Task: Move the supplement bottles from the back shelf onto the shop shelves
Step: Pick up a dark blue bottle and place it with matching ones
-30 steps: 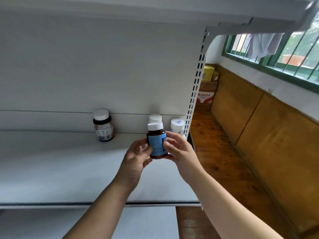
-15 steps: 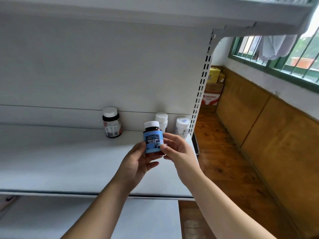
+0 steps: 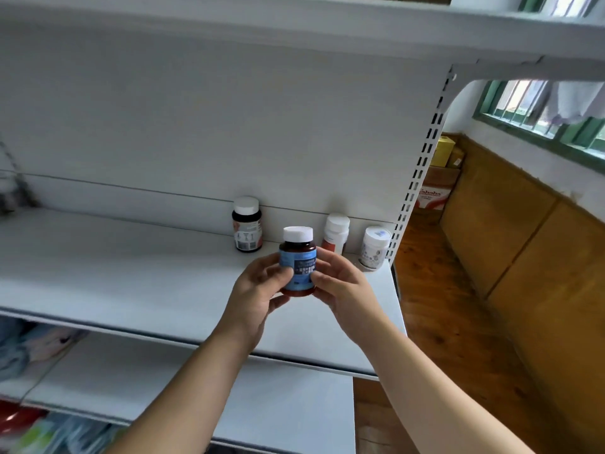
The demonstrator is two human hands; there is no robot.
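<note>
I hold the brown bottle (image 3: 298, 260) upright between both hands, over the right part of the white shelf (image 3: 131, 273) and nearer its front edge than its back. Its long axis runs vertically, with the white cap pointing up, the base down and the blue label facing me. My left hand (image 3: 258, 290) grasps its left side, thumb across the label. My right hand (image 3: 343, 290) grasps its right side with curled fingers. Three more stand upright along the shelf's back edge: a dark bottle (image 3: 247, 224) to the left, a white bottle (image 3: 335, 234) just behind the one I hold, and a white jar (image 3: 375, 247) at the back right corner.
</note>
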